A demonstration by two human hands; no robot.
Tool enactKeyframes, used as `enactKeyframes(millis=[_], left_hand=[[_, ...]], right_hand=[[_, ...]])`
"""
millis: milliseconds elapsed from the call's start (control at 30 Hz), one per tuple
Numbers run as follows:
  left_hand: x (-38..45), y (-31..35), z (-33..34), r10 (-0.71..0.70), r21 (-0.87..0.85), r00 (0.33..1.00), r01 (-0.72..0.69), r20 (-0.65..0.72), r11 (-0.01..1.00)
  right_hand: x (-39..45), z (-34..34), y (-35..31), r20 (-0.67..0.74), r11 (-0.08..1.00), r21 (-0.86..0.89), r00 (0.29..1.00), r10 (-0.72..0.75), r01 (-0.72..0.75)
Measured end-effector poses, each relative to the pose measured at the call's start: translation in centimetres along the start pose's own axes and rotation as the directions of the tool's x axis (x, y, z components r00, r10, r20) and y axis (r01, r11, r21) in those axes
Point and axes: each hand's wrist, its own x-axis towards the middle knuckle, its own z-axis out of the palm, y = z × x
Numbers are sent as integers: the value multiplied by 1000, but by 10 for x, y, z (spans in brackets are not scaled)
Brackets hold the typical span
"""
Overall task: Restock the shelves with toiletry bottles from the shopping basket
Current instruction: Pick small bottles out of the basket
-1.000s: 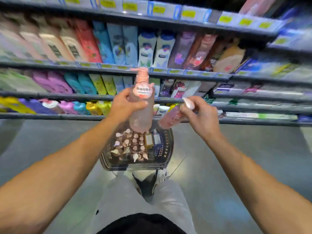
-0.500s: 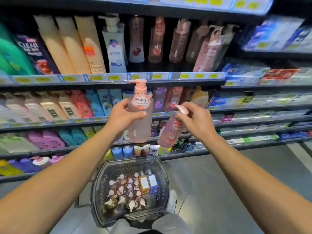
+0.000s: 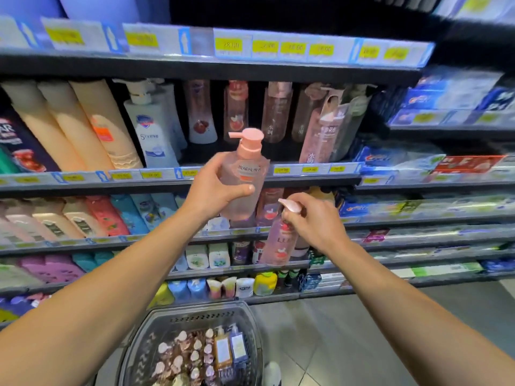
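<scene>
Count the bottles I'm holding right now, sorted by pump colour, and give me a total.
Salmon-pink pump: 1, the pink bottle gripped upright in the left hand.
Pale pink pump: 1, the rose bottle hanging by its top from the right hand.
Total: 2 bottles in hand.

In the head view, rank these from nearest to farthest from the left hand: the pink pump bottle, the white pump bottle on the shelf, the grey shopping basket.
1. Pink pump bottle: gripped in the left hand.
2. White pump bottle: on the shelf, up and left.
3. Grey shopping basket: on the floor, far below.
</scene>
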Motion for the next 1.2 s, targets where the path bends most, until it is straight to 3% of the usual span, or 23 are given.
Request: enactKeyframes(millis=[233, 367, 500, 600, 833, 1200], left_hand=[[73, 48, 44, 214, 178, 977, -210, 0, 961], [107, 50, 67, 228, 210, 974, -225, 10, 951], [135, 31, 82, 126, 202, 992, -118, -27, 972], [148, 18, 91, -21, 212, 994, 43, -104, 976], [183, 3, 99, -304, 187, 928, 344, -213, 920], [196, -2, 106, -400, 164, 900, 427, -172, 889]], right_hand=[[41, -8, 44, 72, 999, 36, 997, -27, 24], [56, -9, 62, 119, 998, 53, 992, -42, 36], [65, -5, 73, 142, 996, 68, 987, -69, 60], [69, -1, 77, 161, 992, 105, 984, -79, 62], [80, 9, 82, 234, 992, 121, 970, -62, 34], [85, 14, 81, 270, 993, 116, 961, -61, 31]])
